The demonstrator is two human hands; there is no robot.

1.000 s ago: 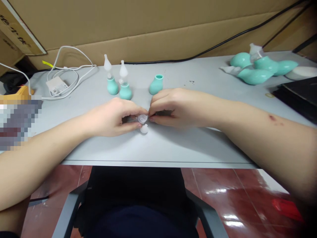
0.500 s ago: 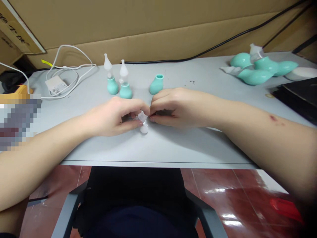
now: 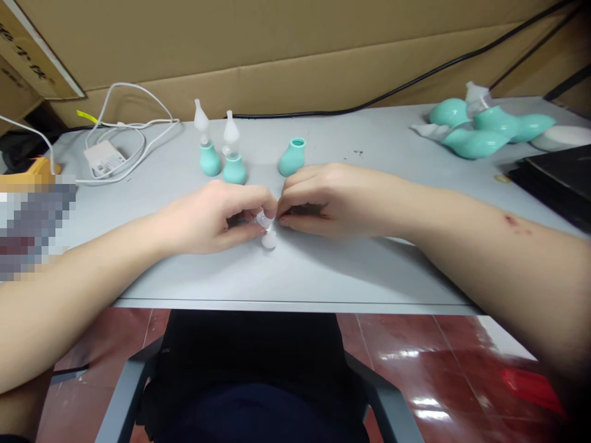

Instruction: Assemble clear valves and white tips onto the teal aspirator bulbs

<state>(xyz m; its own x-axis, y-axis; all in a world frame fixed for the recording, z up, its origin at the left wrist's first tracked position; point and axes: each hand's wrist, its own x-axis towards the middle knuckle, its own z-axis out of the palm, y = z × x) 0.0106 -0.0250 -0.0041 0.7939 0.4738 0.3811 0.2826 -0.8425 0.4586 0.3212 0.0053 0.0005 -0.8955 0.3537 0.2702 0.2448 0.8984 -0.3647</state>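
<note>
Fingers and thumb of my left hand (image 3: 231, 215) are closed on a small clear and milky-white nozzle piece (image 3: 269, 239), held low over the desk. My right hand (image 3: 314, 200) is pinched just to its right, fingertips close to the piece; whatever they hold is hidden. Behind my right fingers sits a teal squeeze bulb (image 3: 292, 160) with its round mouth open and uncovered. To the left stand two teal bulbs with white nozzles on top, one bulb (image 3: 210, 161) slightly farther back than the other bulb (image 3: 234, 170).
Several teal bulbs (image 3: 480, 143), some with clear nozzles, lie at the back right beside a black flat object (image 3: 554, 184). A white adapter (image 3: 105, 159) with a looped cable lies at the left. Cardboard (image 3: 295, 49) lines the desk's back; the front edge (image 3: 295, 305) faces me.
The left fingers and the clear part between them have shifted very slightly. My right fingertips have edged a touch leftward; the bulbs stay where they were.
</note>
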